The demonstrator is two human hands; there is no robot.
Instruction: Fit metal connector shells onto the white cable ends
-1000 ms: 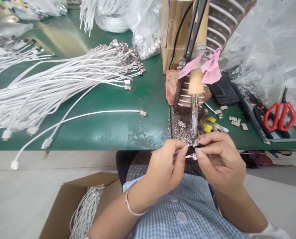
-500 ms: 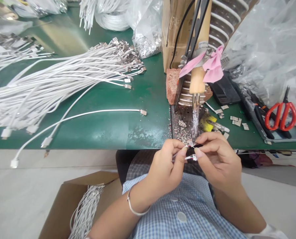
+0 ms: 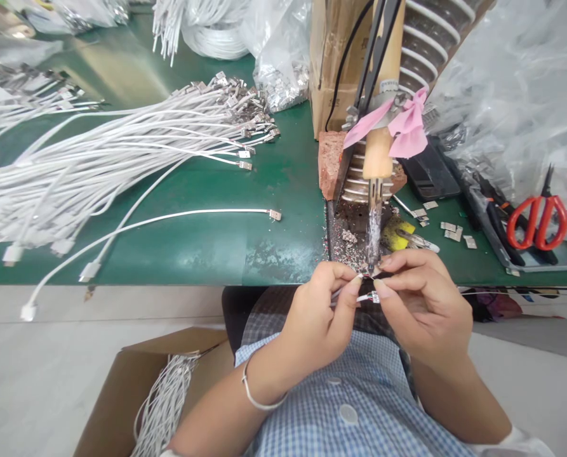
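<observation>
My left hand (image 3: 319, 311) pinches the end of a thin white cable at the front edge of the green table (image 3: 207, 247). My right hand (image 3: 421, 304) pinches a small metal connector (image 3: 373, 296) at that cable's tip. Both hands hold these right under the tip of a fixed soldering iron (image 3: 373, 238) with a wooden handle (image 3: 377, 152) and a pink ribbon tied round it. Fingers of both hands are closed in pinches.
A big bundle of white cables (image 3: 97, 165) with metal ends lies on the left. One single cable (image 3: 169, 219) lies apart. Red scissors (image 3: 538, 219), loose metal shells (image 3: 449, 230), plastic bags, a brick (image 3: 329, 162). A cardboard box (image 3: 135, 393) with cables sits below left.
Almost nothing differs; both hands stay pinched at the iron's tip, shifting only slightly.
</observation>
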